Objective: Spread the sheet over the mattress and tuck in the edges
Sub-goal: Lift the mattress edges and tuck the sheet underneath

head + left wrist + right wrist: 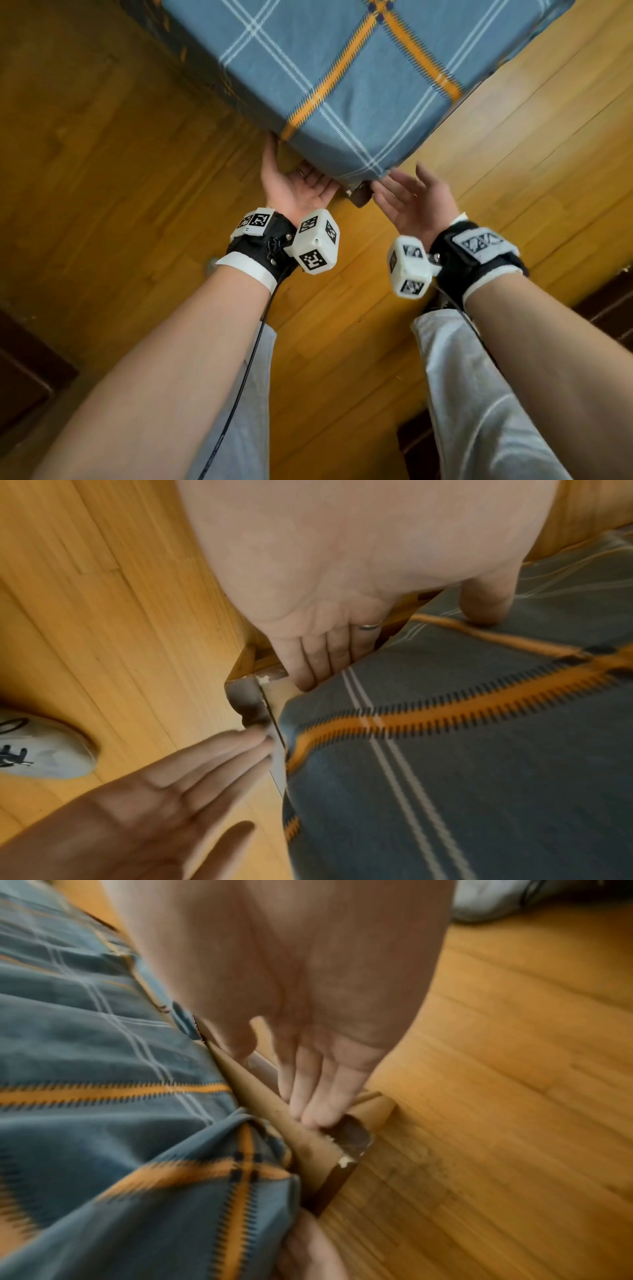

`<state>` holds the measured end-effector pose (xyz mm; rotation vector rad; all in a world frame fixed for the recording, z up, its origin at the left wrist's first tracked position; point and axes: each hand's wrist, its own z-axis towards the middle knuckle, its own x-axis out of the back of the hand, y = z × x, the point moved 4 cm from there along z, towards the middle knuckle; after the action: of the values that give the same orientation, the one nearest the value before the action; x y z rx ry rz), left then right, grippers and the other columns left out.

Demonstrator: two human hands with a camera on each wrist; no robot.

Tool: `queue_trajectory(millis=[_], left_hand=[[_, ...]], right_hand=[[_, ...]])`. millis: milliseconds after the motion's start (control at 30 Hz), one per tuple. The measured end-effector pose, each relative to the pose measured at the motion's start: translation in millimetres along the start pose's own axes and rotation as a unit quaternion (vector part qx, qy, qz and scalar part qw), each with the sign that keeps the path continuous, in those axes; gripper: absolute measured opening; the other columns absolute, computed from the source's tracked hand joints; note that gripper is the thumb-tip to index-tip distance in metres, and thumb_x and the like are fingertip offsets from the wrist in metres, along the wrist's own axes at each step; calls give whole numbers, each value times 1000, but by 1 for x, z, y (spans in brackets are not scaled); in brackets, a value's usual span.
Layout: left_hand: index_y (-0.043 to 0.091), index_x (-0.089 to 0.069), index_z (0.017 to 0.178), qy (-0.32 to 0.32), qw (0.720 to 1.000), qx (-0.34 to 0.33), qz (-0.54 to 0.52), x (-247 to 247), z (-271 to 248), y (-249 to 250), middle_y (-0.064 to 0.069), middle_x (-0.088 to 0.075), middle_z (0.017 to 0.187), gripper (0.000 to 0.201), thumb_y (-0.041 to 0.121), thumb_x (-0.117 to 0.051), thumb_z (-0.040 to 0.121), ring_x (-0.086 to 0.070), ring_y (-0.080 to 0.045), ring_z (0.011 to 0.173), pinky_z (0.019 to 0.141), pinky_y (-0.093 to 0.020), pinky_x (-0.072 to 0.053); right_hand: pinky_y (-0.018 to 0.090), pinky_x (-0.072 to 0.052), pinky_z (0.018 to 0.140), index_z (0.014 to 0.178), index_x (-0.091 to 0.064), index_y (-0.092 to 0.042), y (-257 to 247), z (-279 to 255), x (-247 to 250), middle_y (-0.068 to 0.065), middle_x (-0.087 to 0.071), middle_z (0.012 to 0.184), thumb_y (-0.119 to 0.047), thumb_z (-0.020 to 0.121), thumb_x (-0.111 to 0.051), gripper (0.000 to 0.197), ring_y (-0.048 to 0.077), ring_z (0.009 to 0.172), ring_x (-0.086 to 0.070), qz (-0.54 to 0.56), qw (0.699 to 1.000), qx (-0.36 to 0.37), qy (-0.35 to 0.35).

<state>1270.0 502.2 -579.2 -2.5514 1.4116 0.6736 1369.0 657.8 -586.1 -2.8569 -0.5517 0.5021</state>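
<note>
Honey-coloured wooden plank floor (102,164) fills the background, with the near corner of the bed pointing toward the viewer. Left hand (291,185): palm up at the left side of the corner, fingers (318,664) straight and together, slid flat under the lower edge of the mattress; thumb (486,604) rests on the fabric. A plain ring is visible on one finger. Nothing is pinched. Centre: blue plaid cotton sheet with orange and white stripes (342,85) lies stretched over the mattress top and wraps down the corner; its hem is out of sight along the left side, so that stretch looks tucked. A chipped dark brown wooden bed-frame corner (359,197) shows just below the fabric. Right hand (411,202): palm up, fingers (318,1110) extended and loosely spread, tips touching the frame corner just beside the sheet edge; no cloth held. A small bunched fold of sheet sits at the corner in the right wrist view. Judgement: tucking is near its end at this corner. Risks: the bunched fold could stay as a lump or pull free if pushed in unevenly; withdrawing the flat left fingers may drag the hem back out; the chipped frame edge could snag fabric or scrape fingertips.
</note>
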Motion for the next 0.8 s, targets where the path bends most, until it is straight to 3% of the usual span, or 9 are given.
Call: queue_trajectory(millis=[67,200,333,500,600,667,700,733,800], left_hand=[[2,-54,107,-2,1000,2,3,-1,-1,0,-20,-55,127,71,67,-57,78,-51,-37,122,111,-52,-35],[2,-55,112,1,1000,9,14,-1,-1,1,-20,-54,130,75,68,-56,77,-51,-37,123,111,-52,-34],[2,-51,118,-19,999,14,23,0,-2,4,-20,-51,134,79,70,-55,78,-47,-37,127,112,-52,-33],[10,-41,136,-32,998,12,47,-2,-5,5,-18,-46,141,82,70,-52,80,-43,-37,132,113,-53,-31],[16,-36,142,-22,999,-4,45,-4,-6,6,-19,-46,141,82,68,-53,81,-46,-39,129,110,-54,-34],[16,-37,141,-13,999,-1,38,-5,-6,6,-19,-46,140,84,69,-55,79,-46,-40,128,110,-56,-34],[15,-39,139,-13,999,5,32,-5,-7,5,-20,-45,140,84,70,-55,78,-45,-40,129,110,-57,-33],[15,-40,137,-17,999,14,30,-5,-8,4,-20,-44,141,84,72,-55,77,-44,-41,130,109,-59,-33],[18,-39,138,-11,997,32,63,-4,-10,4,-18,-40,143,88,79,-50,75,-41,-41,132,106,-59,-36]], right_hand=[[40,-54,96,131,-56,0,9,-7,15,19,-69,115,-34,102,-38,48,31,105,-68,38,998,28,49],[44,-45,107,128,-55,-1,27,-11,-16,19,-66,119,-41,102,-33,53,36,116,-61,51,999,-17,-5],[48,-43,107,133,-52,-3,20,-2,-42,19,-63,125,-43,102,-31,55,36,121,-58,119,993,-8,-19],[42,-45,107,136,-50,-3,19,2,-43,19,-61,130,-44,98,-37,58,32,122,-58,53,998,0,-37],[45,-46,106,124,-59,-2,18,2,-47,20,-59,132,-40,97,-39,51,34,124,-57,37,999,10,-30],[47,-47,104,105,-62,-7,17,-1,-50,20,-65,122,-30,97,-40,32,35,117,-61,30,999,28,-8],[44,-51,99,99,-62,-10,17,-2,-50,17,-70,106,-26,97,-41,26,32,104,-65,29,999,36,4],[39,-56,87,95,-61,-11,18,-3,-48,11,-70,87,-22,97,-42,23,27,87,-66,23,999,42,16],[25,-48,60,94,-61,-13,20,1,-42,2,-62,64,-19,96,-45,17,15,60,-55,0,998,44,53]])
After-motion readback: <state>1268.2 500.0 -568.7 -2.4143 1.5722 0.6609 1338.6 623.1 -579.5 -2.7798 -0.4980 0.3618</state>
